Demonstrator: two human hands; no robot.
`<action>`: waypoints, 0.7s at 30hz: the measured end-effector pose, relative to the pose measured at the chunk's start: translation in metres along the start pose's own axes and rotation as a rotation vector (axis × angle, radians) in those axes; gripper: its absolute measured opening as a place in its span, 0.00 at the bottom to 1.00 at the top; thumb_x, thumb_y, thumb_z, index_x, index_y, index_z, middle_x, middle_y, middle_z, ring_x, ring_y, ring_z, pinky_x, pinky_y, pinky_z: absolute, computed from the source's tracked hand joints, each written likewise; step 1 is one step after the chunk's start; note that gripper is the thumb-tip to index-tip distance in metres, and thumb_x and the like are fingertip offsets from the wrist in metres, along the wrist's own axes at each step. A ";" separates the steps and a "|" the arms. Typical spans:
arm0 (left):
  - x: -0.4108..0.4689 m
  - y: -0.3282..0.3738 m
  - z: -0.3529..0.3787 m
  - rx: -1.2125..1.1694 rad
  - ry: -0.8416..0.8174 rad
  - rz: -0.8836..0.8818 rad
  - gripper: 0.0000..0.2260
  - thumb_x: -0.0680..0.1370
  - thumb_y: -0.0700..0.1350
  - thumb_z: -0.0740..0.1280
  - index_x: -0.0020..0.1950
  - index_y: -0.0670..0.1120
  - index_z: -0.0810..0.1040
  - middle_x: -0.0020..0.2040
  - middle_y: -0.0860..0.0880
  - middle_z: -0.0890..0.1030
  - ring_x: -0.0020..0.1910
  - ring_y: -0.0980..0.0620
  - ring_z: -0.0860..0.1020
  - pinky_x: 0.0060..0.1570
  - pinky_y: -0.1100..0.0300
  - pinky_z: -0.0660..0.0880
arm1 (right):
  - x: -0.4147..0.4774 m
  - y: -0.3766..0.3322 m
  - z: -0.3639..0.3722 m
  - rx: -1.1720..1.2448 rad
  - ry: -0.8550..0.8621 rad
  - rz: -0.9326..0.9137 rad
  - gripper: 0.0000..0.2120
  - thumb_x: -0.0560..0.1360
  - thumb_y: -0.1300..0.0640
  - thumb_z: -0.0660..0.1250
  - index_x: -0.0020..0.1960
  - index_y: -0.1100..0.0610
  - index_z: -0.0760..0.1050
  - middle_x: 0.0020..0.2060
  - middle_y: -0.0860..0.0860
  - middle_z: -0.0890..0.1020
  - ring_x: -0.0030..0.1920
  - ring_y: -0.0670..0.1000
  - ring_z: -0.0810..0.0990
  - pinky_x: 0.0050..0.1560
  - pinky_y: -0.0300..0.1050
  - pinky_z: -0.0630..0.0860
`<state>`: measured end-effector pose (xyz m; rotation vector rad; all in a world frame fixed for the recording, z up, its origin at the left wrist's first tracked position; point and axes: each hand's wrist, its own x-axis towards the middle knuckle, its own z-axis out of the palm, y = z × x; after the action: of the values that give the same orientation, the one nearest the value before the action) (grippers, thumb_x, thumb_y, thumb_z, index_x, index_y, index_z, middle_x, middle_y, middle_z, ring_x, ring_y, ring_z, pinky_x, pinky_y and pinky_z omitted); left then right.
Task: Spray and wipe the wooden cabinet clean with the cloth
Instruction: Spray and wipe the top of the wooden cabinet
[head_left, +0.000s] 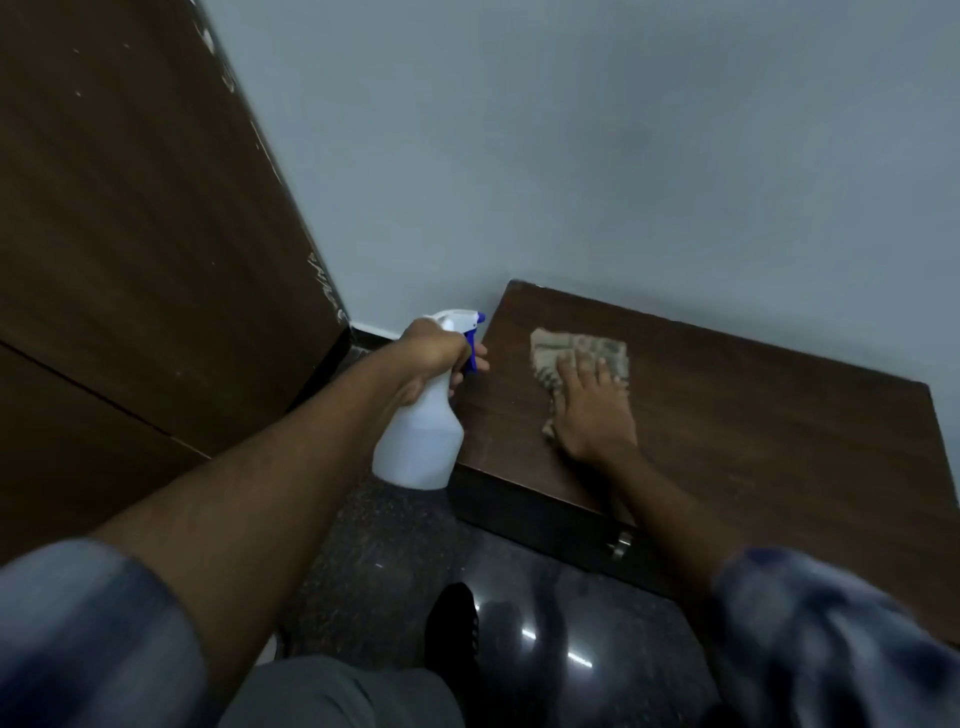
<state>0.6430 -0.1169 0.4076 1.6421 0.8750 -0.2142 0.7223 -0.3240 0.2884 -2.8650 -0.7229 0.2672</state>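
White plastic filled your left hand (434, 348): you had it wrapped tight round the neck of the spray bottle (422, 434), with a finger curled by the blue trigger (471, 347) and the nozzle pointing toward the cabinet. You held the bottle in the air just off the cabinet's left edge, its body hanging down over the floor rather than over the wood.

Your right hand (592, 410) lay flat and open, palm down, fingers spread and pressing the cloth (566, 353) against the top of the wooden cabinet (753, 415). You were not gripping the cloth; it was pinned under your palm and fingers. It was a pale, beige, crumpled rag, with most of it showing beyond your fingertips toward the wall and a small corner sticking out by the heel of your hand on the left.

That cloth sat on the left half of the cabinet's dark brown top, nearer the back edge than the front. The cabinet stood low, pushed against the pale blue-grey wall (571, 156). A small metal knob (619, 545) showed on its front face below your right forearm.

Both your sleeves (93, 639) were rolled to the elbow and came out blurred. To your left rose a tall dark wooden panel (130, 234) with chipped edging. Below you lay a dark, speckled, glossy floor (545, 649), with your black shoe (452, 623) on it.
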 end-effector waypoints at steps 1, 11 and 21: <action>0.005 0.006 0.002 0.011 0.003 0.010 0.15 0.71 0.30 0.59 0.48 0.38 0.84 0.42 0.43 0.88 0.26 0.50 0.72 0.27 0.62 0.71 | 0.018 -0.007 -0.004 0.034 -0.003 0.067 0.28 0.84 0.45 0.46 0.82 0.50 0.50 0.82 0.52 0.49 0.81 0.57 0.46 0.79 0.55 0.45; 0.039 0.014 0.006 -0.029 -0.017 0.025 0.17 0.70 0.30 0.59 0.53 0.35 0.83 0.49 0.39 0.87 0.22 0.52 0.71 0.29 0.61 0.71 | 0.106 -0.033 -0.030 -0.004 -0.065 -0.131 0.27 0.85 0.46 0.47 0.82 0.53 0.53 0.82 0.54 0.51 0.81 0.58 0.50 0.80 0.56 0.47; 0.045 0.014 0.013 -0.067 0.007 0.014 0.15 0.68 0.30 0.59 0.46 0.37 0.83 0.42 0.38 0.87 0.21 0.50 0.70 0.28 0.61 0.70 | 0.125 -0.065 -0.022 0.012 -0.007 -0.273 0.27 0.82 0.47 0.54 0.79 0.57 0.61 0.78 0.56 0.61 0.79 0.57 0.57 0.78 0.52 0.53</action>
<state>0.6876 -0.1104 0.3886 1.5872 0.8664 -0.1680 0.8057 -0.2105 0.3076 -2.7116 -1.0953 0.2414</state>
